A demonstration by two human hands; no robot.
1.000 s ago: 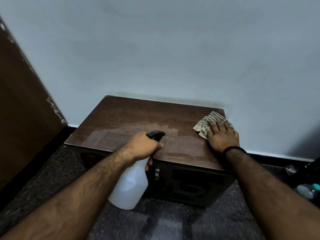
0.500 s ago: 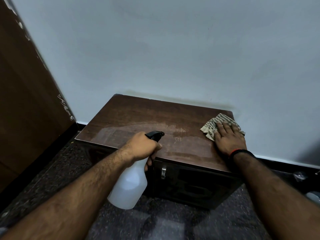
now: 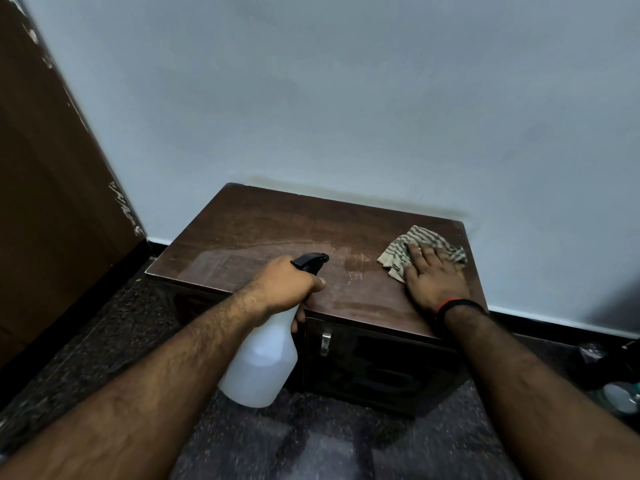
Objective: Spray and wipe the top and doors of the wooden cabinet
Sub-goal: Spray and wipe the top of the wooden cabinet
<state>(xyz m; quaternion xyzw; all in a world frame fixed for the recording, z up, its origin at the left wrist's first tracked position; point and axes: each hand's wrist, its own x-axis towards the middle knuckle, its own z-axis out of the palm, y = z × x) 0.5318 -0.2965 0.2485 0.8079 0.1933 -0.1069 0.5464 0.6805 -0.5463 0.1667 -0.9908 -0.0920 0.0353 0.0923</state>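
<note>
A low dark wooden cabinet (image 3: 263,233) stands against the pale wall, its top showing a wet sheen and streaks. My left hand (image 3: 287,285) grips the neck of a white spray bottle (image 3: 263,362) with a black nozzle, held at the cabinet's front edge and pointing across the top. My right hand (image 3: 433,275) lies flat, fingers spread, pressing a striped cloth (image 3: 398,251) onto the top's right rear part. A dark door (image 3: 381,372) with a metal handle (image 3: 325,344) faces me below the top.
A brown wooden panel (image 3: 52,202) rises at the left. Dark speckled floor (image 3: 311,445) lies in front of the cabinet. Bottles and small items (image 3: 620,396) sit on the floor at the right edge. A black skirting runs along the wall.
The view has shifted, so the cabinet sits further right in frame. My right hand and the cloth have slid slightly toward the right rear corner. The bottle stays in my left hand.
</note>
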